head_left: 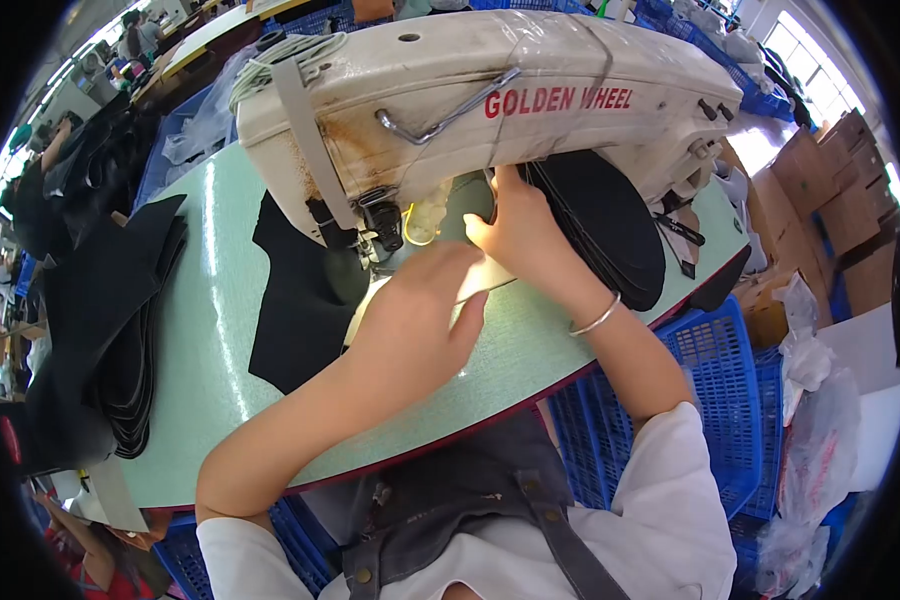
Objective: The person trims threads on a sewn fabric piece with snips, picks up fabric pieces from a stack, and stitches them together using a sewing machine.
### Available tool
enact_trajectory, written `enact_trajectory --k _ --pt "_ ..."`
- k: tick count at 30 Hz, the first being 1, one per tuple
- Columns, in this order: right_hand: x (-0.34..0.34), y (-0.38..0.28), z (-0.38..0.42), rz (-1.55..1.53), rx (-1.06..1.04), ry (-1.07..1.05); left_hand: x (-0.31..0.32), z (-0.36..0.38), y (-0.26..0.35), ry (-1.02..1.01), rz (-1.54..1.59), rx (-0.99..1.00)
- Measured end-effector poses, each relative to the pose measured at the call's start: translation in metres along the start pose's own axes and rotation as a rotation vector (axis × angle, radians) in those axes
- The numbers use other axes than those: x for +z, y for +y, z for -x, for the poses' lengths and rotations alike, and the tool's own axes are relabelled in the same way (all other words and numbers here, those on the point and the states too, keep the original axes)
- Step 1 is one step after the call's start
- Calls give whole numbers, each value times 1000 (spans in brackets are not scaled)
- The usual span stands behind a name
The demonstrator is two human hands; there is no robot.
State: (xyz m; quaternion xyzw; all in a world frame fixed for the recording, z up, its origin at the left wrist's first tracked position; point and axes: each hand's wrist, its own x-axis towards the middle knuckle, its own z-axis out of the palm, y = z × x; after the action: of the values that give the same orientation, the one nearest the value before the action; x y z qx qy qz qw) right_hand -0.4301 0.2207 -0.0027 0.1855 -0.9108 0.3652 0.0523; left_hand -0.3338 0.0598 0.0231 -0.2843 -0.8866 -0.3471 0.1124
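Observation:
A white sewing machine [410,90] marked GOLDEN WHEEL stands on the pale green table. Below its needle area [370,245] lies a black cut piece of material [305,300], and a cream-coloured piece [488,277] shows under my hands. My left hand [410,305] rests palm down over the cream piece just in front of the needle, thumb held apart, fingertips partly hidden. Farther under the machine arm, my right hand [518,215] has its thumb and fingers curled at the material's edge. A stack of rounded black pieces [610,230] sits right beside my right wrist.
A pile of black cut pieces [120,330] hangs at the table's left. Small snips [680,230] lie at the right by the machine base. Blue crates [715,400] stand below the table, near plastic bags [820,440] and cardboard boxes [820,190]. Other people are in the background.

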Motion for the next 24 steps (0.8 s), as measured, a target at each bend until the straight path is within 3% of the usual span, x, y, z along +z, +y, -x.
enact_trajectory --k 2,4,5,9,12,13,17,19,22,24 --pt "-1 -6 10 -86 104 -53 15 0 -5 95 100 -42" --pt "8 -4 36 -132 -134 112 32 1 2 236 356 -244" --pt "12 -5 48 -188 -155 146 33 -2 5 194 546 -425" --pt "14 -2 74 -428 -25 126 41 -28 -20 61 280 -494" --pt "4 5 90 -651 107 -27 58 -34 -25 150 341 -563" --pt "-2 2 97 -605 119 -46 64 -34 -26 264 315 -511" --pt "-31 0 110 -315 -11 -149 82 -34 -47 310 590 -519" --pt "-33 5 96 43 -305 176 75 -33 -46 280 640 -557" --pt "-13 8 63 44 -347 310 75 -31 -47 282 662 -561" --pt "-1 18 42 72 -358 289 75 -29 -45 284 746 -577"
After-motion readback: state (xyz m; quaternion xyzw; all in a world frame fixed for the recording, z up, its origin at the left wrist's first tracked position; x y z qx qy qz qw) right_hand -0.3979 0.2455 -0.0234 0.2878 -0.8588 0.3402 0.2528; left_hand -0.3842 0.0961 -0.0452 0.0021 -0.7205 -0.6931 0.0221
